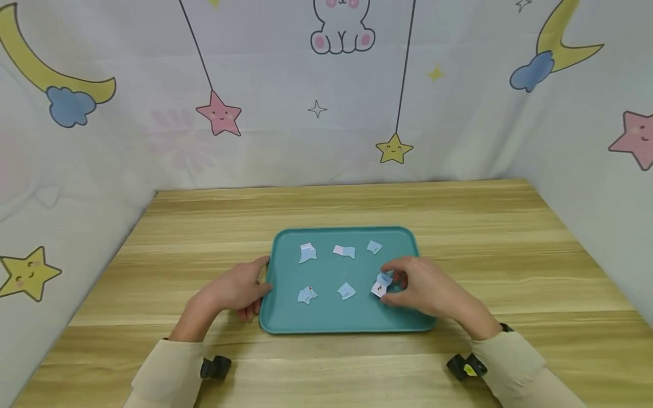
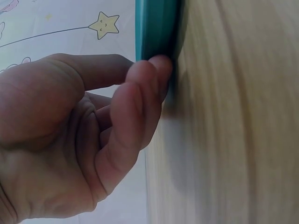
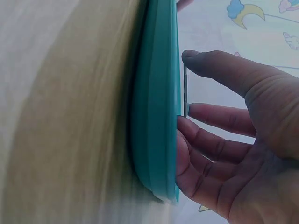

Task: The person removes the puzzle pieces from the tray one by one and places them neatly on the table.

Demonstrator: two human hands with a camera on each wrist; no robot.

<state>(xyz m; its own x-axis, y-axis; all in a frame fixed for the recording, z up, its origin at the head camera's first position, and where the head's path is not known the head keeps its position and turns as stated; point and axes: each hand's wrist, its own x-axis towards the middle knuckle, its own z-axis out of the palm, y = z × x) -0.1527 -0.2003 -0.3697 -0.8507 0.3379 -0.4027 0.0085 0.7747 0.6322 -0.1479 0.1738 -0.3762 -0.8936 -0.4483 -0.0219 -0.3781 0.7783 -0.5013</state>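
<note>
The right hand [image 1: 420, 288] pinched one card piece [image 1: 378, 290] over the tray [image 1: 326, 273], left hand [image 1: 237, 289] gripping its edge; five other pieces [image 1: 346, 292] lay spaced leftward of the former, seemingly placed, only the pinched one unreleased.

One table [image 1: 214, 226] is bearing one teal tray [image 1: 326, 272], where five flat pieces [image 1: 346, 291] are lying, three toward its far edge, two toward its near edge. A sixth piece [image 1: 379, 289] is being held toward the right edge. One left hand [image 1: 234, 290], one right hand [image 1: 428, 288] and two wrist devices [image 1: 216, 367] are showing.
</note>
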